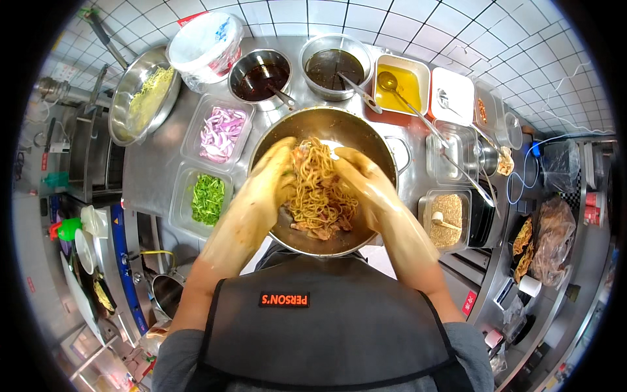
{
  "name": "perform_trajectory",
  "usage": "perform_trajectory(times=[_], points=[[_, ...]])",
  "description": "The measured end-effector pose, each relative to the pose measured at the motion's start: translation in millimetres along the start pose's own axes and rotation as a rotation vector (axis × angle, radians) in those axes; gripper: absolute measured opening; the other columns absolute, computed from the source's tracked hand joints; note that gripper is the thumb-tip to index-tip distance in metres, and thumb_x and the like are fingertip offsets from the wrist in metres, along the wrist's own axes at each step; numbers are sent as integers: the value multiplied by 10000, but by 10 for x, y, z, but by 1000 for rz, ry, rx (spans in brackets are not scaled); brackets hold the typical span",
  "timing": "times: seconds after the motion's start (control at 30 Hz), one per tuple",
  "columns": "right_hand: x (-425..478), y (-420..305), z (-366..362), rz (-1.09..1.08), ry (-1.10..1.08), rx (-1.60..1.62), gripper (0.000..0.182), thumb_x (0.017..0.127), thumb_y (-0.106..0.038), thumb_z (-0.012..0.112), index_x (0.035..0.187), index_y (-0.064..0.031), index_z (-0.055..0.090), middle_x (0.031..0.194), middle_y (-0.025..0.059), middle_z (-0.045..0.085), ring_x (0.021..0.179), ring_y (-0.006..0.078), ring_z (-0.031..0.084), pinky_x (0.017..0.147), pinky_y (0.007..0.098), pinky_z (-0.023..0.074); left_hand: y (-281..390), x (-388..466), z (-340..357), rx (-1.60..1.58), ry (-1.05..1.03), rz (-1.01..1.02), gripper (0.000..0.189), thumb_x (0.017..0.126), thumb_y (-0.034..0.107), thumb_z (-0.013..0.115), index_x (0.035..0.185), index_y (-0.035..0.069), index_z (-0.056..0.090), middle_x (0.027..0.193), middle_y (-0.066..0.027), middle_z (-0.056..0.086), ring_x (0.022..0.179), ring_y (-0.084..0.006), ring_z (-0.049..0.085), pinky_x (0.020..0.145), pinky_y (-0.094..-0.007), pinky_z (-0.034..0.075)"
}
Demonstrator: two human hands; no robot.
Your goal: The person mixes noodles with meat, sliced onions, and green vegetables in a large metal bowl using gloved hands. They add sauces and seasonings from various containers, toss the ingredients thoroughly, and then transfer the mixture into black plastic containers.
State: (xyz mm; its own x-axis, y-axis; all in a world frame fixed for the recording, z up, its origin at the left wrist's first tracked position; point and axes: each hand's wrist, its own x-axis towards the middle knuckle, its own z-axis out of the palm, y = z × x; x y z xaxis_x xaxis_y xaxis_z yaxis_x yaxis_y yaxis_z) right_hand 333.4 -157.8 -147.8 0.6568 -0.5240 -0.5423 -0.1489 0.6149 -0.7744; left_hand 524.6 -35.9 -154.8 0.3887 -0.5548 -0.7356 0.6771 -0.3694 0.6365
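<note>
Noodles with pieces of meat (321,196) lie heaped in a large round steel bowl (372,130), and part of the heap is lifted between my two hands. Both hands wear long translucent yellowish plastic gloves. My left hand (281,166) presses the noodles from the left; my right hand (360,169) is curved against them from the right. Noodles hide most of the fingertips. Close to the bowl on the left are a plastic container of sliced purple onion (223,134) and another of chopped green herbs (208,198).
Behind the bowl stand a steel pot of dark red sauce (259,81), a bowl of dark liquid (335,73) and a tray of yellow oil (401,88), each with a ladle. A tilted steel bowl (144,98) holds pale noodles. Right are chopped nuts or seeds (446,220) and tongs (470,179).
</note>
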Motion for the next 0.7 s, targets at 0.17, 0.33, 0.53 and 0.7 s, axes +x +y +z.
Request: perform_trajectory(times=[0.17,0.33,0.53,0.7], points=[[62,764,167,60,85,104,926,967,-167,906,1729,-59,390,1610,145,601,1467,264,578,1250,455,461,-457,-36,-13,-102,-65,-76,692,1143,430,643,1690,63,432,1532,-191,630,1428,-373,592,1227,-543,455],[191,595,3,-16,-6,92,738,980,-81,846,1638,-73,512,1483,131,696,1303,264,699,1158,447,546,-342,-131,96,-58,-163,12,705,1136,429,657,1700,73,429,1585,-174,604,1463,-337,572,1240,-507,436],[212,1187,-32,-134,30,-48,989,935,-151,891,1735,-36,321,1475,144,658,1356,248,626,1178,431,513,-522,-42,-8,-144,-275,-19,721,1127,428,673,1713,86,426,1648,-155,572,1505,-294,548,1256,-465,413],[-45,315,225,107,20,281,816,973,87,706,1707,-111,410,1567,165,626,1351,278,678,1137,431,582,-184,-305,108,18,-79,8,706,1137,446,640,1708,84,433,1652,-158,575,1500,-305,563,1241,-474,429]])
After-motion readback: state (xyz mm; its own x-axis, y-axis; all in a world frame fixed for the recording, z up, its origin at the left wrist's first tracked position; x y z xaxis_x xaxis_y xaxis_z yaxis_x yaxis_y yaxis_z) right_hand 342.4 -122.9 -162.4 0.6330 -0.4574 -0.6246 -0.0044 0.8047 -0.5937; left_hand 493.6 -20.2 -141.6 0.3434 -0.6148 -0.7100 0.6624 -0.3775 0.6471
